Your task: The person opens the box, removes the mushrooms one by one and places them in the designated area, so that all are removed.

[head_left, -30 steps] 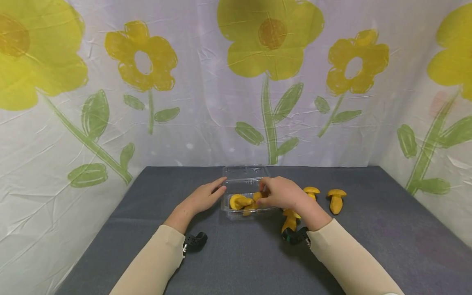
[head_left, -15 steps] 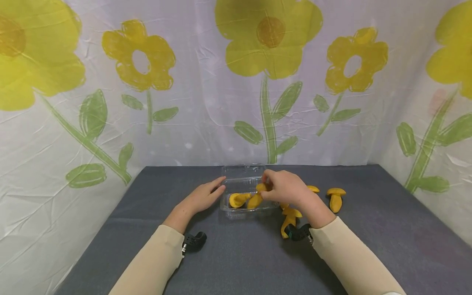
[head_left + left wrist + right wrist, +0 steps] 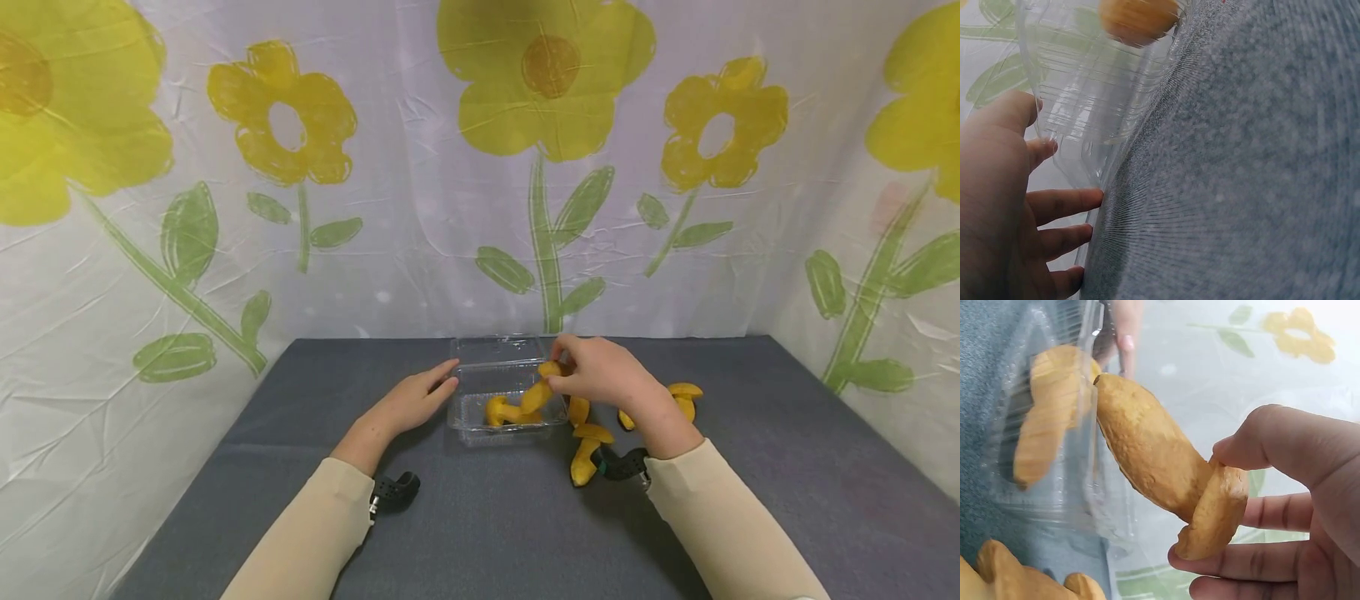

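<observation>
A yellow-brown mushroom (image 3: pixel 536 397) is held by its cap in my right hand (image 3: pixel 609 372), stem pointing down and left over the right side of a clear plastic clamshell box (image 3: pixel 487 438). The right wrist view shows the thumb and fingers pinching the cap of this mushroom (image 3: pixel 1150 447). Inside the box lies another mushroom (image 3: pixel 496 411). At the box's left side, my left hand (image 3: pixel 416 402) has its fingers extended. The left wrist view has the fingertips of this left hand (image 3: pixel 1041 187) against the box's clear edge.
Several more mushrooms lie on the dark grey cloth to the right, including one mushroom (image 3: pixel 585 461) near the right wrist strap and another mushroom (image 3: pixel 684 392) partly behind the forearm. The box's lid (image 3: pixel 498 348) stands open at the back, before the flowered curtain (image 3: pixel 420 275).
My right hand has risen up and to the right, lifting its mushroom from inside the box. The mushroom left inside has shifted to the right. My left hand stays in place.
</observation>
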`<state>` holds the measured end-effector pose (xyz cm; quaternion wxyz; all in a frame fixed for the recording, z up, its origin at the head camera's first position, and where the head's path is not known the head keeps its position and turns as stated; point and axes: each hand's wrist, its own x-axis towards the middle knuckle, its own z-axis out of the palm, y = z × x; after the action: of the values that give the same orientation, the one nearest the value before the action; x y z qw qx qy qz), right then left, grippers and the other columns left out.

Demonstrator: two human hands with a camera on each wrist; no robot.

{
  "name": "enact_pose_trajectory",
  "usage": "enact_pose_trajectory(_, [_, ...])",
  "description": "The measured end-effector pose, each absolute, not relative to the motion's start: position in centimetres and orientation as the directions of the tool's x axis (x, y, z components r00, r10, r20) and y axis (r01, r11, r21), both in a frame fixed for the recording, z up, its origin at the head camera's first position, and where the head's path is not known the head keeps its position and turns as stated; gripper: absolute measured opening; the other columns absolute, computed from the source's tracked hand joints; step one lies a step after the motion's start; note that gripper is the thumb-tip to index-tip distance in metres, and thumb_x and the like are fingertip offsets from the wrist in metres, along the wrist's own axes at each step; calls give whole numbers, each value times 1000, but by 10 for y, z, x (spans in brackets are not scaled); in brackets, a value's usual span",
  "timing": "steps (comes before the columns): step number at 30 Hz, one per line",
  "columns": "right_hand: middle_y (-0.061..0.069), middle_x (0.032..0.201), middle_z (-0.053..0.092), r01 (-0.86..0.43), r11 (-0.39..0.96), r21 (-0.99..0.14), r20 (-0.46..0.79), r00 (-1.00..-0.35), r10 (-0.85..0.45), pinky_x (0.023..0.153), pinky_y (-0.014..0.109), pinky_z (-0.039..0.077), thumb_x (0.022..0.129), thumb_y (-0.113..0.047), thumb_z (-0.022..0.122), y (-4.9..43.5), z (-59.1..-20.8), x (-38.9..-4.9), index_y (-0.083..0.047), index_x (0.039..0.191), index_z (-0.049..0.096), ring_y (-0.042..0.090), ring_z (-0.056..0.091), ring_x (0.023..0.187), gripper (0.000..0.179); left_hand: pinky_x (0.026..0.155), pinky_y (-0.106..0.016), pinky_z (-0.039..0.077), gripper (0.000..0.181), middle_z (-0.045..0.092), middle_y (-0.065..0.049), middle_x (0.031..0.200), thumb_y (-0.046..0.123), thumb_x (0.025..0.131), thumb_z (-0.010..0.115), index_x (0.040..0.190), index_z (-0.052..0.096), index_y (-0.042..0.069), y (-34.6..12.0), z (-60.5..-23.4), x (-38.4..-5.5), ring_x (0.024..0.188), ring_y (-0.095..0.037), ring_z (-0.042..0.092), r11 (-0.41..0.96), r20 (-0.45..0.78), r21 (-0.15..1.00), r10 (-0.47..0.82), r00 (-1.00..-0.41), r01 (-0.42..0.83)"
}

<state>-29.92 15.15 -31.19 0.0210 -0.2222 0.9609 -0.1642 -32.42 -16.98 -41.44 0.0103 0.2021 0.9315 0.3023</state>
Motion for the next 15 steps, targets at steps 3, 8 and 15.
enact_pose_trajectory(3, [2, 96, 67, -414, 849, -329, 29, -903, -430, 69, 41, 50, 97, -35, 71, 154, -309, -299, -15, 118, 63, 17, 60, 72, 30, 114, -60, 35, 58, 48, -15, 154, 42, 112, 41, 164, 32, 18, -170, -415, -325, 140, -36, 47, 738, 101, 566, 381, -919, 368])
enact_pose_trajectory(8, [2, 94, 67, -412, 848, -333, 22, -903, -430, 68, 40, 49, 97, -36, 71, 155, -308, -299, -15, 118, 64, 17, 59, 71, 31, 114, -59, 35, 58, 48, -14, 155, 42, 112, 41, 164, 32, 19, -170, -415, -326, 140, -35, 47, 739, 102, 564, 381, -919, 369])
enact_pose_trajectory(15, [2, 83, 64, -428, 827, -364, 15, -891, -455, 62, 38, 45, 99, -35, 68, 158, -307, -299, -15, 121, 65, 18, 54, 63, 30, 115, -60, 34, 58, 47, -14, 155, 42, 112, 42, 164, 31, 18, -170, -415, -325, 141, -36, 46, 734, 110, 566, 385, -916, 376])
